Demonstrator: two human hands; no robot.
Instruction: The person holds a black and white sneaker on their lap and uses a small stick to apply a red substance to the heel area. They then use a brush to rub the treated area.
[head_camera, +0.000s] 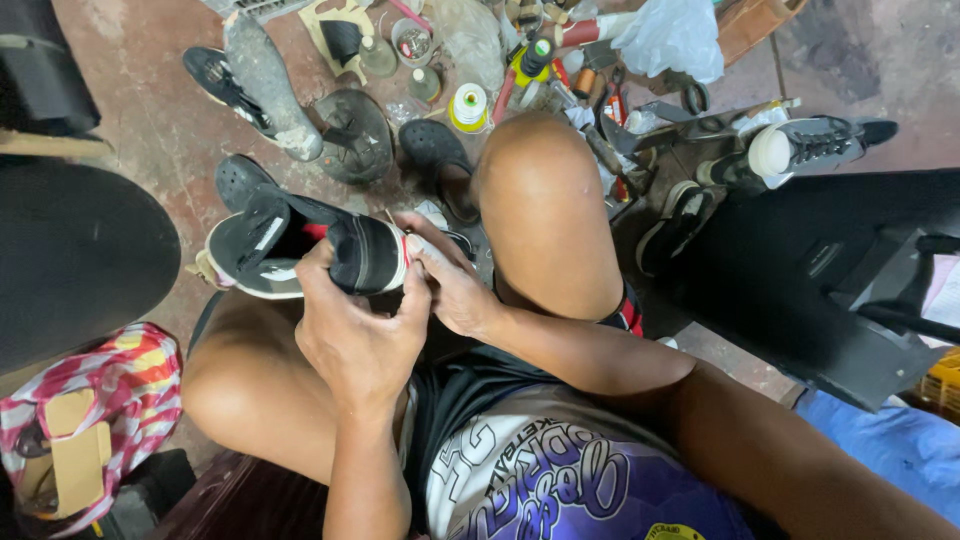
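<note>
A black sneaker (290, 240) with a white sole edge and red lining lies between my knees, its opening facing up and left. My left hand (355, 330) grips its heel end from below, thumb and fingers wrapped round the black back part. My right hand (450, 280) presses on the same end from the right, fingers pinching at the sole edge beside the left thumb. My right knee (545, 200) rises just right of the hands.
Worn shoes and soles (350, 135) litter the red floor ahead. Thread spools (468, 107), glue pots, pliers and plastic bags crowd the top centre. A white-soled sneaker (800, 150) rests at right above a black machine (830, 270). A striped bag (100, 400) sits lower left.
</note>
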